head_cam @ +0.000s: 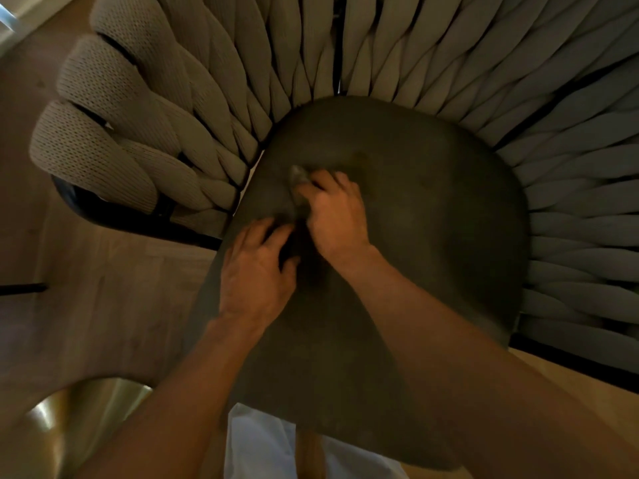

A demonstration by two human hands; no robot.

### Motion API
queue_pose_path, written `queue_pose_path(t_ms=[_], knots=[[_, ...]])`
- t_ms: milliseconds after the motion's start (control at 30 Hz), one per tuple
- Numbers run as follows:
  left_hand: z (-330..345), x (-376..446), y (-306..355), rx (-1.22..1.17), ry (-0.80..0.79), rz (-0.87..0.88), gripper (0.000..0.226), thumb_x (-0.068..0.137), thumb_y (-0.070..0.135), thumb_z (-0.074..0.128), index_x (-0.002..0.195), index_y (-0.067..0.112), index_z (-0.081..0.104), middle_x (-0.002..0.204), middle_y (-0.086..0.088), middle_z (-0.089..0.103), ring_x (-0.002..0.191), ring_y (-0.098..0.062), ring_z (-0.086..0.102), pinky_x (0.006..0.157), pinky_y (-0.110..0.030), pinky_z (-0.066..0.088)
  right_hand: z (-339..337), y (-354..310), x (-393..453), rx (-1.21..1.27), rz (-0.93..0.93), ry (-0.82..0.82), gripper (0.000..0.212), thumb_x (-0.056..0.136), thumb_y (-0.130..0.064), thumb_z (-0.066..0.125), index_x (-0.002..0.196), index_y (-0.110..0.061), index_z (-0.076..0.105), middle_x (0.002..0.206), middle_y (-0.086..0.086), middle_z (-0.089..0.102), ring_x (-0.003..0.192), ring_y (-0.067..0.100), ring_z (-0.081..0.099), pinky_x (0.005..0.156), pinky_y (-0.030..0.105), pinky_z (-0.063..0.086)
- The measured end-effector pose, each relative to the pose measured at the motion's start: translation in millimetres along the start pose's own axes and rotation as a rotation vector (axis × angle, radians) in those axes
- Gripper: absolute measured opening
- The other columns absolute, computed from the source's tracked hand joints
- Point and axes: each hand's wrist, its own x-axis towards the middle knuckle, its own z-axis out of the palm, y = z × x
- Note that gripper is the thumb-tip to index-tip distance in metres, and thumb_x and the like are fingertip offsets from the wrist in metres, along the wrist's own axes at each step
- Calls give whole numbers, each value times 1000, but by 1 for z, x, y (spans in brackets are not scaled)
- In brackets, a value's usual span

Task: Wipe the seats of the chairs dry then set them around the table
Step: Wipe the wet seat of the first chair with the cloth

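Observation:
A chair with a dark rounded seat cushion point(432, 219) and a back of thick woven beige cords point(166, 126) fills the view. On the middle of the seat my right hand point(337, 210) grips a small grey cloth point(299, 178), of which only a bunched end shows past the fingers. My left hand point(257, 271) lies just below and left of it, fingers bent and pressing on the cushion, its fingertips close to the cloth. Darker damp-looking patches mark the seat above the right hand.
Wooden floor point(86, 305) lies to the left and at the lower right of the chair. A shiny brass-coloured round object point(79, 420) stands at the bottom left. A thin dark bar point(20, 288) shows at the left edge. My light trousers point(262, 447) are below the seat's front.

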Motion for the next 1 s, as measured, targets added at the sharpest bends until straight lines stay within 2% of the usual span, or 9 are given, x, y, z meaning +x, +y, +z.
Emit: queue_pose_path(t_ms=[100,233,400,533,600,733,833,900,1000], knots=[[-5,11,4,25,-61,-26,65,84,27,73,143,29,46,150,-10,38,138,-31,33,111,-48,35,-11,47,-28,10,56,69,43,69,-6,60,110,-16,69,109,9,64,96,36,57,78,42,47],[-9,24,5,90,-187,-66,74,83,37,73,147,38,36,159,-8,21,145,-31,17,118,-45,22,-29,109,-61,-29,187,128,42,65,-7,54,103,-14,71,104,12,66,91,37,59,77,41,49],[-12,27,6,150,-237,-65,76,82,42,72,147,41,33,160,-7,15,146,-30,13,118,-44,20,-46,177,-89,-28,446,154,36,65,8,55,94,-7,70,100,17,64,87,41,57,77,47,50],[-13,27,6,188,-255,-64,76,83,47,69,148,43,29,161,-5,12,146,-29,11,117,-44,20,-47,189,-97,-19,593,237,35,67,9,52,95,-4,69,103,20,62,91,42,57,78,46,49],[-13,27,7,227,-268,-62,75,85,51,65,149,45,25,161,-4,10,146,-28,10,115,-45,23,-43,179,-93,69,645,301,33,69,9,51,94,0,69,99,22,62,88,42,58,79,45,48],[-15,27,6,308,-344,-30,76,89,57,55,151,46,11,162,-5,1,147,-29,5,116,-46,21,-32,141,-76,146,595,343,29,71,11,53,91,-2,71,95,20,65,85,39,61,80,41,48],[-18,26,2,317,-383,-9,79,89,59,51,151,47,4,162,-3,-6,148,-29,0,117,-45,17,-22,102,-54,157,476,332,32,71,-1,48,91,-9,72,97,15,67,86,36,62,81,42,52],[-18,26,1,319,-394,0,80,90,60,51,151,47,1,162,-3,-8,148,-29,-2,117,-45,16,-14,72,-37,161,359,282,36,72,-9,46,95,-14,73,97,12,67,85,34,62,81,43,53],[-15,24,1,322,-393,6,81,91,58,51,152,44,-1,162,-6,-10,149,-30,-5,119,-47,11,-2,23,-8,127,165,152,40,70,-10,56,106,-17,71,99,10,68,88,33,63,81,41,52]])
